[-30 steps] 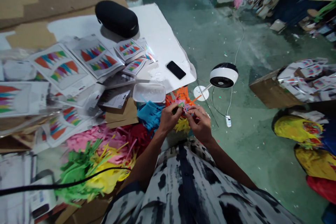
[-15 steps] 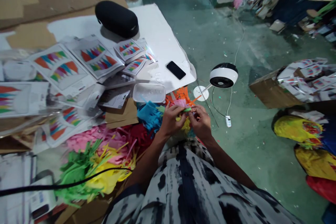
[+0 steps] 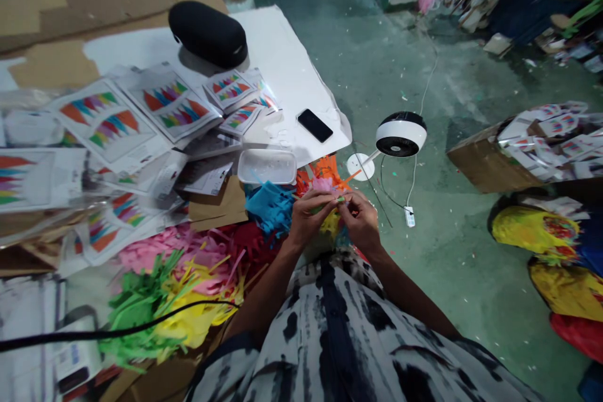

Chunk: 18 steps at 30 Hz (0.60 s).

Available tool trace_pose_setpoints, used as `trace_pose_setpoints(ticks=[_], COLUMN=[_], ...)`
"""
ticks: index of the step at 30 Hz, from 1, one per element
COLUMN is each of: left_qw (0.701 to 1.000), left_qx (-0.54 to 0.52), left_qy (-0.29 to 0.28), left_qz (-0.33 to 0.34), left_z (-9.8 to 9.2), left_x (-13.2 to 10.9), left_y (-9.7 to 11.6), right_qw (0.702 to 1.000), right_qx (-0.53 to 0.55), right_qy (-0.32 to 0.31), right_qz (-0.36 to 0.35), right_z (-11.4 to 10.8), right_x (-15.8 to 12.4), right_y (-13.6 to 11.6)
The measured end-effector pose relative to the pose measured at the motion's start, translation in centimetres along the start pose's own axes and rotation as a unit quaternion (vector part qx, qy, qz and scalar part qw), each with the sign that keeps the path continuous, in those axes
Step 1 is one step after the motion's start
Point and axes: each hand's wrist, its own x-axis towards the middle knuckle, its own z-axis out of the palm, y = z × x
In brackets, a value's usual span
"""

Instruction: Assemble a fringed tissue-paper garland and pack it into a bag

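Note:
My left hand (image 3: 311, 217) and my right hand (image 3: 360, 220) meet in front of my chest, fingertips pinching a small green paper strip (image 3: 340, 200). Just behind them lies a bundle of fringed tissue paper in pink (image 3: 323, 184), orange (image 3: 325, 169) and yellow (image 3: 331, 223). My hands hide part of it. A blue fringed paper heap (image 3: 271, 207) lies close to my left hand. Further left and nearer me are pink, yellow and green fringed paper (image 3: 141, 308).
A clear plastic tub (image 3: 267, 166) stands beyond my hands, beside a black phone (image 3: 315, 125) on a white board (image 3: 292, 75). Printed sheets (image 3: 108, 116) cover the left. A small fan (image 3: 400, 135) stands on the green floor (image 3: 452, 264). A cardboard box (image 3: 487, 166) holds packets.
My hands have drawn slightly closer together around the green strip, and less of it shows. The paper bundle and surrounding objects have barely moved.

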Motion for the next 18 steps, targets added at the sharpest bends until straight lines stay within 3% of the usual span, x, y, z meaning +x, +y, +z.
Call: trace_pose_setpoints(ticks=[7,10,18], left_qw=[0.997,0.995,0.993], left_qx=[0.057,0.087,0.093], left_qy=[0.056,0.03,-0.047], left_qz=[0.018,0.038,0.057], left_z=[-0.2,-0.4,-0.6], left_x=[-0.1,0.0,0.5], left_y=[0.3,0.1,-0.7], right_qw=[0.999,0.998,0.997], right_qx=[0.038,0.047,0.054], right_qy=[-0.008,0.005,-0.002], right_qz=[0.023,0.028,-0.049], right_z=[0.0,-0.1,-1.9], right_x=[-0.5,-0.3,1.4], right_y=[-0.5,-0.6,-0.5])
